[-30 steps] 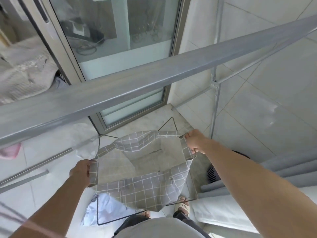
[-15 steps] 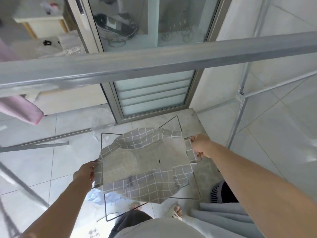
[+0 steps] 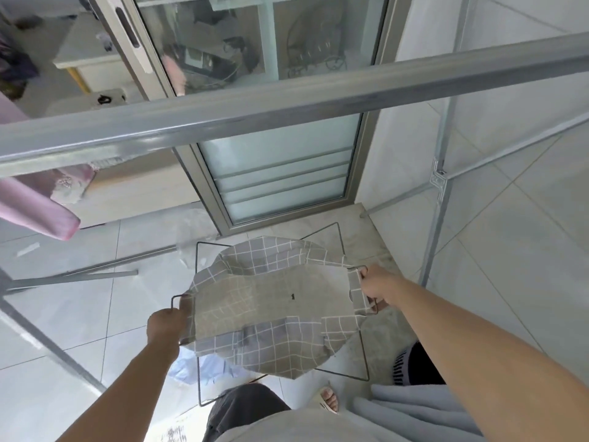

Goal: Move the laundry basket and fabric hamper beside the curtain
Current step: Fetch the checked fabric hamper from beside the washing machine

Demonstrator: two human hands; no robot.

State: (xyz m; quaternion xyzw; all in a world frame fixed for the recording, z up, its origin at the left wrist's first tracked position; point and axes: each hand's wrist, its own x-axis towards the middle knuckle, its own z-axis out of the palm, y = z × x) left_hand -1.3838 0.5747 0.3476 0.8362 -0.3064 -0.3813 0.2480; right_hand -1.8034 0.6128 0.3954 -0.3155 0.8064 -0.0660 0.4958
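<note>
A grey checked fabric hamper [image 3: 274, 301] on a thin black wire frame hangs in front of me, its open mouth facing up and nothing inside. My left hand [image 3: 165, 325] grips the wire handle on its left side. My right hand [image 3: 376, 287] grips the wire handle on its right side. A black slatted laundry basket [image 3: 411, 368] shows at the lower right, half hidden by my right arm. Grey curtain folds [image 3: 414, 409] lie just below the basket.
A thick grey metal rail [image 3: 287, 103] of a drying rack crosses the view above the hamper, with its uprights [image 3: 436, 199] at the right. A sliding glass door [image 3: 274, 173] stands ahead. Pink cloth [image 3: 35, 208] hangs at the left. Light blue fabric [image 3: 204, 368] lies on the tiled floor.
The view has swung left and tilted, so more of the door and floor shows. The hamper has shifted slightly right and away from me, still held in both hands.
</note>
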